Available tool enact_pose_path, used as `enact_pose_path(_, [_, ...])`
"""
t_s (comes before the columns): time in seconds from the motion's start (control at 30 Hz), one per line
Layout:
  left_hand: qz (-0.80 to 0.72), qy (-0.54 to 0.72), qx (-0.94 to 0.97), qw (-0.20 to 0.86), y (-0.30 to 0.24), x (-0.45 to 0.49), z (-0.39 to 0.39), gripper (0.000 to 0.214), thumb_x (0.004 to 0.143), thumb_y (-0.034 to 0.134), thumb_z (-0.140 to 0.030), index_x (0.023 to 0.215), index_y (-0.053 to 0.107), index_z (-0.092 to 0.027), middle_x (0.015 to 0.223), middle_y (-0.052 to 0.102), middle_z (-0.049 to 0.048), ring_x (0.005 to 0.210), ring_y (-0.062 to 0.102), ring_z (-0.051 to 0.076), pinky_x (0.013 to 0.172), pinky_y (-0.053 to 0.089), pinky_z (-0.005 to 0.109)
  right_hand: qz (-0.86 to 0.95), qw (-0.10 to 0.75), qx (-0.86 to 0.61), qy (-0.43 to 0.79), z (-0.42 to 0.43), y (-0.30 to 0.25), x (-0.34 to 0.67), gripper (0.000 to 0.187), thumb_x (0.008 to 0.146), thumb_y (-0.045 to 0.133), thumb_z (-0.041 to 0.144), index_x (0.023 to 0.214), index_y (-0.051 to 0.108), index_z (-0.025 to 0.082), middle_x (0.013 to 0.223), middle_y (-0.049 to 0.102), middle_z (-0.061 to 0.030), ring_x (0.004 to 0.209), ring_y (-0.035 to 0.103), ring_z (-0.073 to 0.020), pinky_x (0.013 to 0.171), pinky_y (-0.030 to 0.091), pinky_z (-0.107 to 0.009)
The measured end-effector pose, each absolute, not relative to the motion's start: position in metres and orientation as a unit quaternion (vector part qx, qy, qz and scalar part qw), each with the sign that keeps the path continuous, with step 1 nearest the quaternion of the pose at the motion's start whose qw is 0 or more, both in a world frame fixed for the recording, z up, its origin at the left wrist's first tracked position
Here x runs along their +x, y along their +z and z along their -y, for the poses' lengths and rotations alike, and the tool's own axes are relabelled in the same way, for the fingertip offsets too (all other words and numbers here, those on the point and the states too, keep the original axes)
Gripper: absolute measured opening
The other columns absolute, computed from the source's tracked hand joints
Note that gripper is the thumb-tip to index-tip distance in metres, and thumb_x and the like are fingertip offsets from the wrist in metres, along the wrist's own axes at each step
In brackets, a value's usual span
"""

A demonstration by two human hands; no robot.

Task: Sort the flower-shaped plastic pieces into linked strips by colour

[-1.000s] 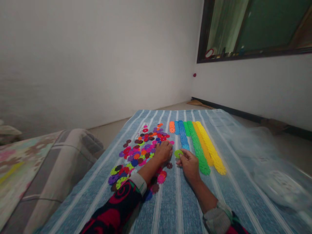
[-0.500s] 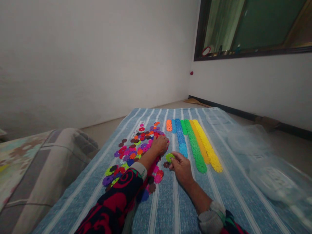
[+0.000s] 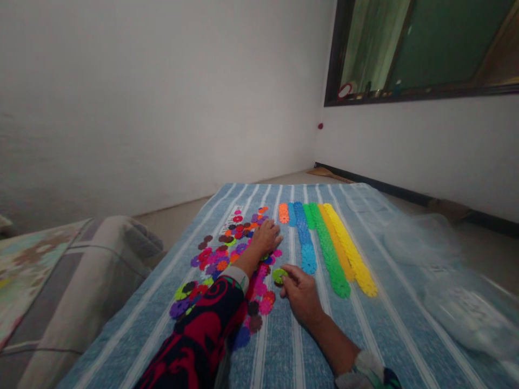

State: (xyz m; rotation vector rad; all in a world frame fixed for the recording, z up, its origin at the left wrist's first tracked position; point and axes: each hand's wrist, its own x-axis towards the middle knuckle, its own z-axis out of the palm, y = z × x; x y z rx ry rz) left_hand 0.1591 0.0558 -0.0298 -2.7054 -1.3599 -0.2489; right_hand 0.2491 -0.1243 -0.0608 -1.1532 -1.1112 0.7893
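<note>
My right hand (image 3: 300,294) pinches a lime-green snowflake disc (image 3: 279,276) between thumb and fingers, just right of a mixed pile of plastic snowflake discs (image 3: 222,265). Over the far right part of that pile lies my left hand (image 3: 265,239), palm down with fingers apart; what is under its palm is hidden. A pink disc (image 3: 277,253) shows close below its fingers. To the right, discs are laid overlapping in rows: orange (image 3: 284,213), blue (image 3: 302,232), green (image 3: 330,254), amber (image 3: 338,246) and yellow (image 3: 352,251).
A blue-and-white striped cloth (image 3: 279,373) covers the table. Clear plastic bags (image 3: 466,308) rest along its right side. A draped grey-and-cream cloth (image 3: 93,270) stands at the left. Behind are a white wall and a window (image 3: 438,48).
My left hand has shifted slightly away and its fingers have loosened, uncovering a pink disc. My right hand still pinches the lime-green disc. The view has tilted up a little.
</note>
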Motion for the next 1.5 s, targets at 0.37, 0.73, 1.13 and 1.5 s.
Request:
enact_pose_path(0.37, [0.479, -0.068, -0.873, 0.065, -0.032, 0.156, -0.057, 0.029, 0.095, 0.043, -0.029, 0.106, 0.067, -0.019, 0.117, 0.064, 0.0127, 0.114, 0.056, 0.029, 0.094, 0.041, 0.047, 0.493, 0.622, -0.504, 0.341, 0.127, -0.059, 0.247, 0.022, 0.081, 0.058, 0.029, 0.093, 0.072, 0.017, 0.062, 0.066, 0.0012, 0.046, 0.06, -0.0121, 0.05, 0.05, -0.023])
enact_pose_path(0.73, [0.488, -0.079, -0.866, 0.078, -0.029, 0.15, -0.042, 0.031, 0.095, 0.041, -0.03, 0.105, 0.067, -0.017, 0.119, 0.064, 0.0156, 0.118, 0.053, 0.031, 0.097, 0.036, 0.05, 0.521, 0.599, -0.506, 0.337, 0.129, -0.054, 0.245, 0.024, 0.081, 0.055, 0.027, 0.095, 0.073, 0.02, 0.07, 0.069, 0.0005, 0.048, 0.062, -0.0122, 0.053, 0.051, -0.023])
enact_pose_path(1.13, [0.486, -0.052, -0.872, 0.042, -0.022, 0.135, -0.025, 0.025, 0.092, 0.046, -0.026, 0.101, 0.067, -0.017, 0.116, 0.067, 0.0161, 0.117, 0.057, 0.033, 0.097, 0.039, 0.052, 0.524, 0.602, -0.499, 0.337, 0.13, -0.055, 0.245, 0.021, 0.08, 0.056, 0.027, 0.09, 0.073, 0.02, 0.071, 0.069, 0.0, 0.048, 0.061, -0.0124, 0.05, 0.05, -0.024])
enact_pose_path(1.5, [0.514, -0.091, -0.853, 0.012, -0.007, 0.078, 0.01, 0.023, 0.092, 0.05, -0.034, 0.1, 0.069, -0.024, 0.119, 0.069, 0.0086, 0.116, 0.059, 0.027, 0.098, 0.04, 0.043, 0.521, 0.596, -0.494, 0.359, 0.111, -0.034, 0.257, 0.026, 0.083, 0.055, 0.029, 0.097, 0.073, 0.018, 0.068, 0.069, 0.0006, 0.053, 0.062, -0.0136, 0.055, 0.05, -0.025])
